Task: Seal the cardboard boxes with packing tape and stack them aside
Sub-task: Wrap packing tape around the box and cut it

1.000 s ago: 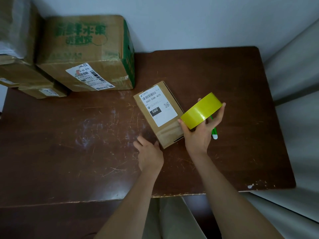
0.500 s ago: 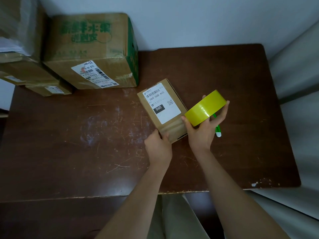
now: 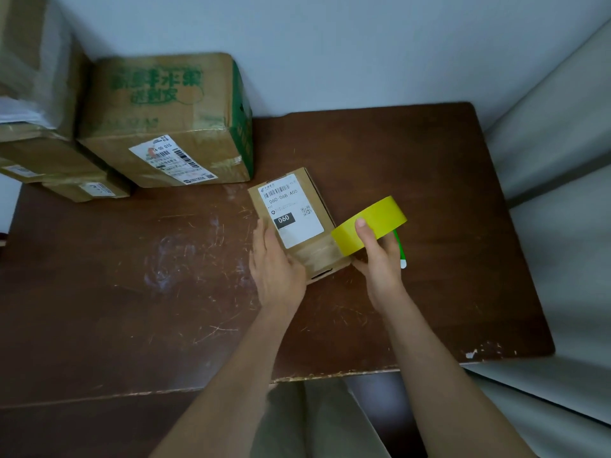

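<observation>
A small cardboard box (image 3: 320, 256) with a white shipping label lies near the middle of the brown table (image 3: 132, 292). My left hand (image 3: 276, 269) rests against its near left side, fingers along the edge, thumb on top. My right hand (image 3: 380, 262) grips a yellow roll of packing tape (image 3: 380, 216), thumb on its outer face, and holds it against the box's near right corner. A larger box with green print (image 3: 158, 127) stands at the back left, beside a pile of flatter boxes (image 3: 49, 160).
A green and white pen (image 3: 400, 249) lies on the table just behind my right hand. A pale wall runs along the back, and grey fabric hangs at the right. The table's near edge is chipped.
My left hand has slid forward from the table onto the small box's left side. My right hand has brought the tape roll down to the box's near right corner.
</observation>
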The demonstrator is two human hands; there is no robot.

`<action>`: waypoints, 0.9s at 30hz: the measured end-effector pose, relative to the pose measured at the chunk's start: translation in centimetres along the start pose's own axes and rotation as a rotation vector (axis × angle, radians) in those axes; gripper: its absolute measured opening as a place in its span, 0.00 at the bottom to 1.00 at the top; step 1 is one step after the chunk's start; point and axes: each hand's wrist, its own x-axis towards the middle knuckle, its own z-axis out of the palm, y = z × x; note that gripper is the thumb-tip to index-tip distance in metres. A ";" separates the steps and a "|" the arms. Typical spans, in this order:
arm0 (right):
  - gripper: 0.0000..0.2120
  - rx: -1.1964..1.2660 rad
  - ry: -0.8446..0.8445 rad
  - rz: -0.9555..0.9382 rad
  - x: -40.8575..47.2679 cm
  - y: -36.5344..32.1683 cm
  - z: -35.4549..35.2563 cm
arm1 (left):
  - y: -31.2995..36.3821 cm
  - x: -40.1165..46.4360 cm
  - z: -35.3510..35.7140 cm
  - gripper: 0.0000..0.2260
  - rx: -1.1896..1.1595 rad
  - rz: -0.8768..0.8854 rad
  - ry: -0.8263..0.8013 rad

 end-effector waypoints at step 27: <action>0.28 -0.380 0.305 -0.429 3.0 0.0 -4.0 | -1.7 2.3 4.9 0.32 0.088 0.154 0.033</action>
